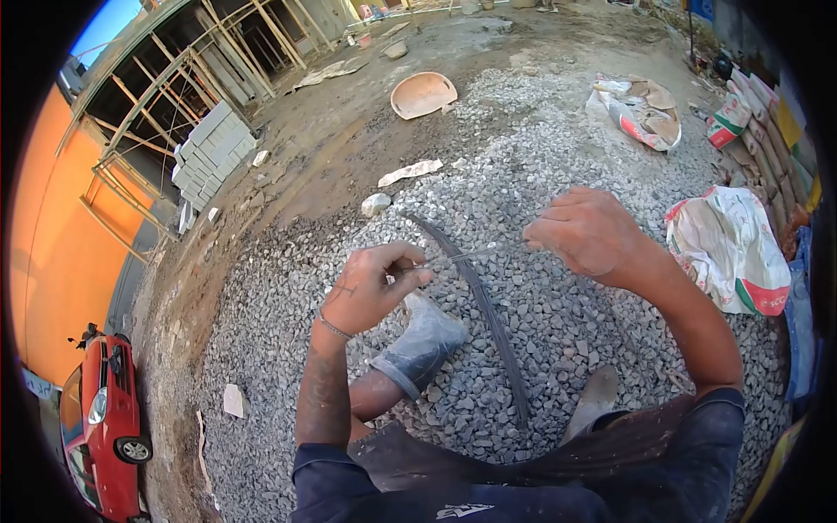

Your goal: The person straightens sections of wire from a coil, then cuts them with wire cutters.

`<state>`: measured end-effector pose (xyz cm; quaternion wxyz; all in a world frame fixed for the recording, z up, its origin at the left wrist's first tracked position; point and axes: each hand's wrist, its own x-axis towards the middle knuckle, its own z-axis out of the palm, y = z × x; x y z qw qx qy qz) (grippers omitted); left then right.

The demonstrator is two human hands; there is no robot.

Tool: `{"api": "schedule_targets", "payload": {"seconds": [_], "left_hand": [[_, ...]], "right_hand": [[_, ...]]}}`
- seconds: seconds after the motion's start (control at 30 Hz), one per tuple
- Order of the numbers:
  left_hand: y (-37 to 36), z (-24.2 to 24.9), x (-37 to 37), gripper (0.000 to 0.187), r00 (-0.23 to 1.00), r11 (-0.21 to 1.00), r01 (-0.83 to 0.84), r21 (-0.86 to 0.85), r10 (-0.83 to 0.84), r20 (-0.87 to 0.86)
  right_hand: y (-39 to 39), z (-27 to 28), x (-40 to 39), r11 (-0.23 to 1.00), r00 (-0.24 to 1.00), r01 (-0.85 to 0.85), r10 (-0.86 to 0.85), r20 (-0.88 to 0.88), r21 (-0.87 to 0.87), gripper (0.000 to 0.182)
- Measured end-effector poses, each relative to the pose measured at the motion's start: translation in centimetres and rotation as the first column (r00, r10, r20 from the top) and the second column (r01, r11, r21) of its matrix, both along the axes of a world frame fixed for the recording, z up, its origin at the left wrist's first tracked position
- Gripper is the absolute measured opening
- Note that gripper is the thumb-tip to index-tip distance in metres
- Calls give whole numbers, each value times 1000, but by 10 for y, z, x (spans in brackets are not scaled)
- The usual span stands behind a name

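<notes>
Thin wire [475,254] stretches between my two hands above the gravel. My left hand [373,281] pinches one end between thumb and fingers. Higher and to the right, my right hand [586,234] has its fingers closed around the other end; the exact grip is partly hidden. Below the wire, a long dark bundle of thin wire strands [481,305] lies curved on the gravel, running down between my feet. A grey boot [429,336] shows just under my left hand, and the other boot [595,401] is farther right.
Grey gravel [288,349] spreads around me. Crumpled cement sacks [731,248] lie at right, with another sack [641,113] farther back. A shallow basin [424,94] sits ahead. Stacked blocks [212,152] stand by wooden scaffolding at left; a red car [100,427] is parked at lower left.
</notes>
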<state>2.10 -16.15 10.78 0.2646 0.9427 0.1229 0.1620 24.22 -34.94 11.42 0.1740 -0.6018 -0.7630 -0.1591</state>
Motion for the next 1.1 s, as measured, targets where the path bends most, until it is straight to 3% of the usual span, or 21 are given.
{"api": "schedule_targets", "payload": {"seconds": [0.13, 0.4, 0.47, 0.5, 0.73, 0.8, 0.87, 0.93, 1.0, 1.07, 1.1], "left_hand": [[19, 6, -14, 12, 997, 1000, -29, -4, 29, -76], [7, 10, -3, 18, 999, 999, 28, -26, -29, -17], [4, 12, 3, 25, 991, 980, 97, 173, -112, 79], [3, 14, 5, 25, 991, 980, 93, 173, -109, 83], [-18, 12, 27, 23, 990, 982, 106, 158, -90, -108], [-22, -14, 41, 20, 998, 936, 47, 349, -32, -48], [-29, -22, 46, 20, 997, 929, -10, 371, 38, -69], [-30, -36, 54, 19, 977, 840, -207, 502, 207, 55], [-29, -47, 62, 20, 976, 811, -212, 546, 209, 69], [-29, -57, 69, 21, 974, 778, -218, 590, 211, 82], [-31, -63, 71, 22, 968, 785, -247, 569, 225, 109]], "right_hand": [[2, -6, 2, 1000, 1000, -5, 6, -27, 30, 16], [5, -3, -3, 999, 999, -33, 34, -21, 43, 15], [5, -4, -2, 1000, 998, -5, 5, 59, 9, 12], [5, -5, -1, 1000, 998, -8, 8, 62, 8, 12], [7, -10, -13, 999, 999, 32, -32, 14, 1, 9], [9, -13, -18, 999, 999, 35, -35, -3, 22, 8], [10, -20, -20, 994, 994, 105, -106, -29, -15, 10], [13, -35, -25, 983, 983, 184, -184, -14, -8, 9], [16, -48, -30, 965, 965, 261, -261, 1, 2, 8], [18, -58, -35, 965, 947, 252, -262, 184, 80, 7], [19, -60, -37, 965, 947, 250, -261, 186, 82, 7]]}}
